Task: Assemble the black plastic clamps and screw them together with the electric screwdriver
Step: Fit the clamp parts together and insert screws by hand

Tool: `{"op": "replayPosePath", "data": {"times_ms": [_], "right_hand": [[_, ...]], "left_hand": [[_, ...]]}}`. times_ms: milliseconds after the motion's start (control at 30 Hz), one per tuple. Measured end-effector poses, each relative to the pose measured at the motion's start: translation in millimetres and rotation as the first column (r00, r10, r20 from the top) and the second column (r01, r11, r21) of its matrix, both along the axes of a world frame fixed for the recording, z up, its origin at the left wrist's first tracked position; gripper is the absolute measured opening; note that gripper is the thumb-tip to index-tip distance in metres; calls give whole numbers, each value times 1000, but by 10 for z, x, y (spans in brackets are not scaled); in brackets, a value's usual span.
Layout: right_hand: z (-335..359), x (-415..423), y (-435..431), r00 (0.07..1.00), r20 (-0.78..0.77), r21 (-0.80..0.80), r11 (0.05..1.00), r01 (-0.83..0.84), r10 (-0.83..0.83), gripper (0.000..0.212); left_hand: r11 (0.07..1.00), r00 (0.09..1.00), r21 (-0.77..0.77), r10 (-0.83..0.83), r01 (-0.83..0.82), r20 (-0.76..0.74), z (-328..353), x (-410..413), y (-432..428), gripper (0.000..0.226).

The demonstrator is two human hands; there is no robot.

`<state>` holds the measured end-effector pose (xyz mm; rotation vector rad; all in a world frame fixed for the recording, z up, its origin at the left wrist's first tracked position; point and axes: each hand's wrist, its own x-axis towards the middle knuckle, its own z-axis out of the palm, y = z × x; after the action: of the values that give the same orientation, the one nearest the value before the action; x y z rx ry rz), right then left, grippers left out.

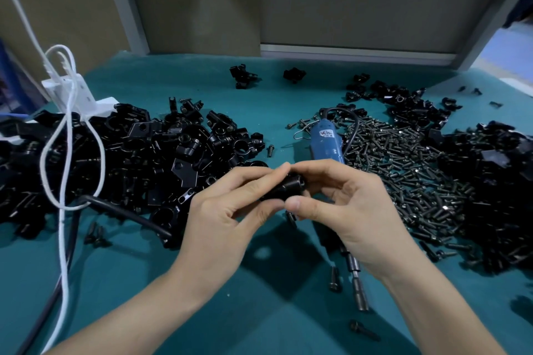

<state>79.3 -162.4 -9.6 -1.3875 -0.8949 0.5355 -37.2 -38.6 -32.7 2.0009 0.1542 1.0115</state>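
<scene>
Both hands meet at the centre of the frame. The left hand [227, 210] comes in from the left and pinches a black clamp [288, 186], thumb and curled fingers tight on it. The right hand [346, 204] grips the same clamp from the other side, thumb below and fingertips on top. The clamp is held up off the teal table [259, 311], squeezed between the two hands. Just behind them the blue electric screwdriver [327, 143] lies flat on the table, and its metal bit end [357, 282] shows below the right wrist. A heap of screws [403, 170] spreads right of centre. Piles of clamp parts [144, 158] fill the left and far right, with a white cable [66, 153] looping over the left pile.
</scene>
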Motion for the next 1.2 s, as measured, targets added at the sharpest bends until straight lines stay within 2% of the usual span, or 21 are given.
{"op": "replayPosePath", "data": {"times_ms": [100,167,300,500,767,1200], "right_hand": [[-11,22,-6,998,54,-49,998,25,-22,32],[-18,47,-10,998,55,-70,997,21,-17,29],[-15,109,-24,998,52,-124,992,-11,18,28],[-45,191,-51,997,63,-284,958,-32,52,28],[-51,263,-78,996,52,-312,949,-56,76,28],[-4,277,-96,994,-57,-309,945,-109,96,26]], "left_hand": [[997,999,72,29,-28,-18,-11,4,12,44],[998,999,50,26,-25,-23,-30,5,14,44],[979,999,-202,-36,29,-31,-61,-7,-2,49],[932,990,-361,-53,2,-131,-134,13,-34,42],[799,978,-598,-164,55,-129,-120,50,-56,33],[724,971,-681,-224,110,-81,-123,90,-64,34]]}}
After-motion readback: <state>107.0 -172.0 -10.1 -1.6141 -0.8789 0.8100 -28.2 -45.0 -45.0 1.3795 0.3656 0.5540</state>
